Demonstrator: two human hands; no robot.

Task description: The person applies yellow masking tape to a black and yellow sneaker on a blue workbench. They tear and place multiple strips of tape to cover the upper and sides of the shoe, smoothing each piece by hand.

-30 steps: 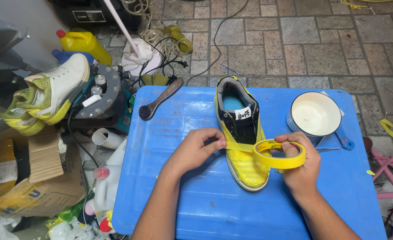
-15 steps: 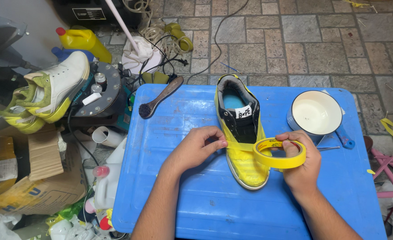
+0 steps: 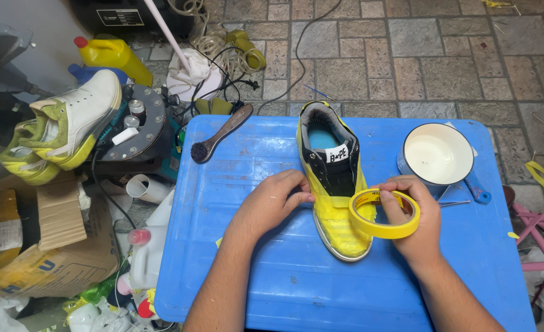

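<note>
**Both hands at a tape-wrapped shoe on a blue lid**

Both hands meet at one shoe [image 3: 336, 184], which lies between them on the blue plastic lid [image 3: 247, 270] with its toe toward me. My left hand [image 3: 272, 206] is curled against the shoe's side, fingertips pressed to the yellow tape already covering the forefoot. My right hand [image 3: 416, 215] is closed around a roll of yellow masking tape [image 3: 384, 214], thumb and fingers gripping its rim; the roll sits tilted, just above the shoe's other edge, and a strip appears to run from it onto the upper, though I cannot tell exactly where it joins. Just beyond my right hand stands a white enamel pot [image 3: 438, 154] with a blue handle. Beyond my left hand a wooden-handled brush [image 3: 220, 132] lies across the lid's far corner. Well off to the left of that hand, past the lid's edge, a white and green sneaker [image 3: 69, 126] rests beside a round machine top, with a yellow bottle [image 3: 109, 55] behind it and a cardboard box [image 3: 44, 246] nearer me
</note>
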